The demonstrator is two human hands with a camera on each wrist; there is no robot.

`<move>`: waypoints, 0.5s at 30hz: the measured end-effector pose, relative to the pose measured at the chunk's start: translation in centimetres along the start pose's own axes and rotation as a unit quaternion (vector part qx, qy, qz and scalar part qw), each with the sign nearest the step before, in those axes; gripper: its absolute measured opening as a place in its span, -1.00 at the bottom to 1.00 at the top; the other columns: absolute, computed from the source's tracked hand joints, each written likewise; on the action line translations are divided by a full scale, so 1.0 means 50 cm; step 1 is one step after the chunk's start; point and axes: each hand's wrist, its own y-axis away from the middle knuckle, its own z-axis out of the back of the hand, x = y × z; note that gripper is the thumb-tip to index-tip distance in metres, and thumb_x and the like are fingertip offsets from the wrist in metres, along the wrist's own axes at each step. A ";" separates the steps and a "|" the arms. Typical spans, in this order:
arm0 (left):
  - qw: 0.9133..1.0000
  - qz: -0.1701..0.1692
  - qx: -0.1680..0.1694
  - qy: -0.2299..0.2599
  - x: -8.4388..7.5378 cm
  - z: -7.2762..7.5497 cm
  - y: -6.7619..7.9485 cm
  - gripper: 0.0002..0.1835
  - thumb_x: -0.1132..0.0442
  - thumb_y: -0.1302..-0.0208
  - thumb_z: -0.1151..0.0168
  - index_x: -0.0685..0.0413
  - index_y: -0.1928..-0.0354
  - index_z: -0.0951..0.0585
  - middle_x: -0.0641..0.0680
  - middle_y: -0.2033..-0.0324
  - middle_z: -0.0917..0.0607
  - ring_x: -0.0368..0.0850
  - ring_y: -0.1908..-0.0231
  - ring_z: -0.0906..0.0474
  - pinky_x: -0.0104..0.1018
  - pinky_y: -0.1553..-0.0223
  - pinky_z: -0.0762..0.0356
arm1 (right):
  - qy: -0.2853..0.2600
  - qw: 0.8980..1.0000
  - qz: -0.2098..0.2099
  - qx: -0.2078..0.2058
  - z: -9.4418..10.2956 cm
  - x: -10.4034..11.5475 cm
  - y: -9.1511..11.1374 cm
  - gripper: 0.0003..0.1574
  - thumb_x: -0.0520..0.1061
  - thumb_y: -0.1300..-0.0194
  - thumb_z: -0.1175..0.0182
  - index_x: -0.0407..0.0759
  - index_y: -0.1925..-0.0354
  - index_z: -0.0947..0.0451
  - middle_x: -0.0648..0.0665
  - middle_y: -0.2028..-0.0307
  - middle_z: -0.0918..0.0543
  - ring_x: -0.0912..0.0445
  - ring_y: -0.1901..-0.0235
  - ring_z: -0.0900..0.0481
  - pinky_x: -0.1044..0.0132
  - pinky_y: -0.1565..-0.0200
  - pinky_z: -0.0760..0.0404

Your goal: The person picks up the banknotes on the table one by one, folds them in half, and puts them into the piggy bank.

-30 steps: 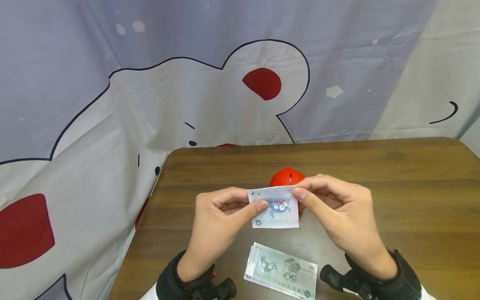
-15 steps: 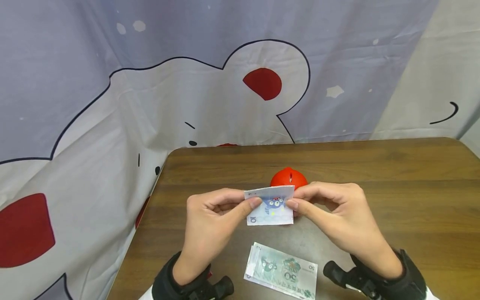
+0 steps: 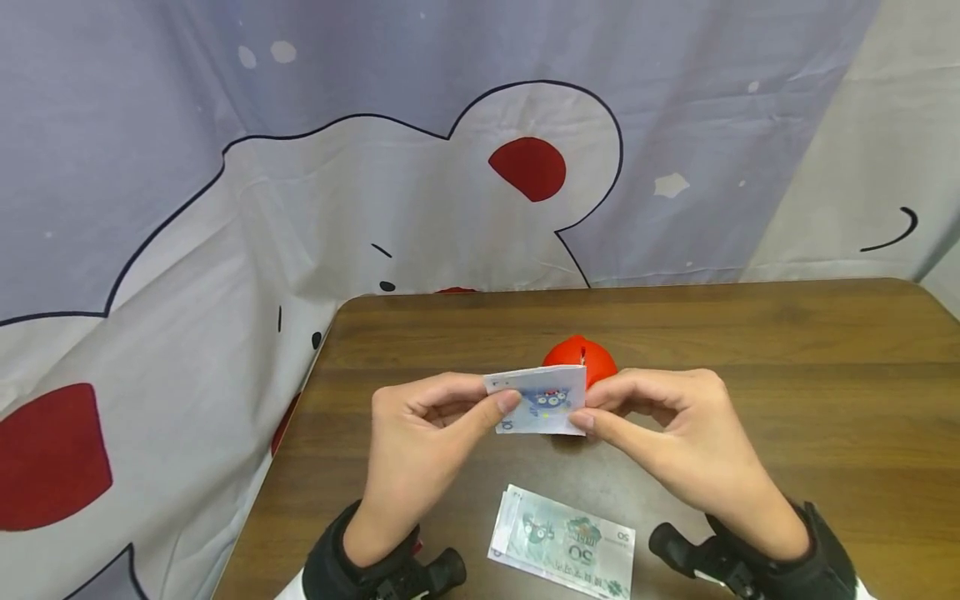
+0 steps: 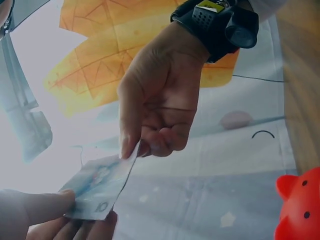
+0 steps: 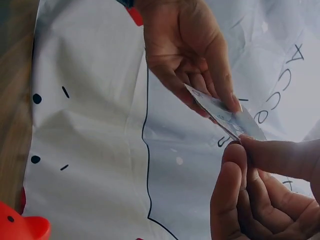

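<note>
A small folded banknote (image 3: 546,403), pale blue with a cartoon figure and the number 10, is held up above the table. My left hand (image 3: 427,446) pinches its left side between thumb and fingers, and my right hand (image 3: 675,429) pinches its right edge. In the left wrist view the banknote (image 4: 97,187) stretches tilted between both hands. The right wrist view shows its thin folded edge. Behind the note stands a red piggy bank (image 3: 573,352) with a slot on top; the note and fingers hide its lower part.
A pile of green-and-white banknotes (image 3: 566,542), the top one marked 50, lies on the wooden table (image 3: 825,400) between my forearms. A patterned curtain (image 3: 337,200) hangs behind the table and along its left side. Black straps with cameras are on both wrists.
Both hands have shifted slightly left with the banknote, which now tilts back and looks shorter. My right hand's grip has moved from the note's top corner down its right edge.
</note>
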 end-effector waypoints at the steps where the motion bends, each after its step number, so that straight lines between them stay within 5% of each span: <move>1: 1.000 -0.004 0.001 -0.001 0.000 0.001 0.000 -0.89 0.41 -0.05 -0.49 0.30 0.35 -0.78 0.28 0.39 -0.82 -0.25 0.46 -0.75 -0.28 0.44 -0.77 | 0.003 1.000 -0.003 -0.003 0.001 0.001 0.000 -0.78 -0.38 -0.04 -0.45 -0.08 0.38 -0.73 0.04 0.50 -0.77 0.17 0.49 -0.71 0.36 0.29 -0.75; 5: 1.000 -0.027 -0.003 -0.003 0.002 0.006 0.002 -0.91 0.43 -0.07 -0.47 0.31 0.35 -0.77 0.29 0.42 -0.82 -0.22 0.48 -0.75 -0.28 0.44 -0.77 | 0.016 1.000 -0.002 -0.014 0.002 0.001 0.002 -0.75 -0.39 -0.02 -0.47 -0.07 0.39 -0.72 0.07 0.49 -0.77 0.21 0.47 -0.70 0.39 0.30 -0.74; 9: 0.998 -0.066 -0.018 0.007 0.008 -0.002 0.003 -0.93 0.51 -0.05 -0.45 0.38 0.39 -0.74 0.34 0.45 -0.80 -0.24 0.46 -0.76 -0.29 0.43 -0.77 | 0.050 0.993 0.080 -0.070 -0.011 -0.002 -0.002 -0.70 -0.44 0.07 -0.48 -0.13 0.38 -0.73 0.05 0.50 -0.75 0.31 0.49 -0.66 0.50 0.38 -0.67; 12: 0.995 -0.091 -0.029 0.016 0.011 -0.009 0.003 -0.95 0.57 -0.06 -0.40 0.43 0.41 -0.69 0.40 0.46 -0.77 -0.23 0.41 -0.77 -0.27 0.40 -0.78 | 0.093 0.964 0.187 -0.162 -0.029 -0.006 -0.012 -0.85 -0.37 0.02 -0.47 -0.27 0.38 -0.73 -0.07 0.52 -0.73 0.31 0.47 -0.62 0.58 0.34 -0.60; 15: 0.994 -0.099 -0.030 0.023 0.011 -0.014 0.004 -0.95 0.59 -0.10 -0.35 0.46 0.42 -0.64 0.44 0.45 -0.76 -0.21 0.36 -0.78 -0.26 0.37 -0.78 | 0.134 0.916 0.292 -0.242 -0.051 -0.008 -0.023 -0.80 -0.24 -0.11 -0.42 -0.42 0.41 -0.71 -0.21 0.54 -0.70 0.18 0.48 -0.61 0.55 0.27 -0.60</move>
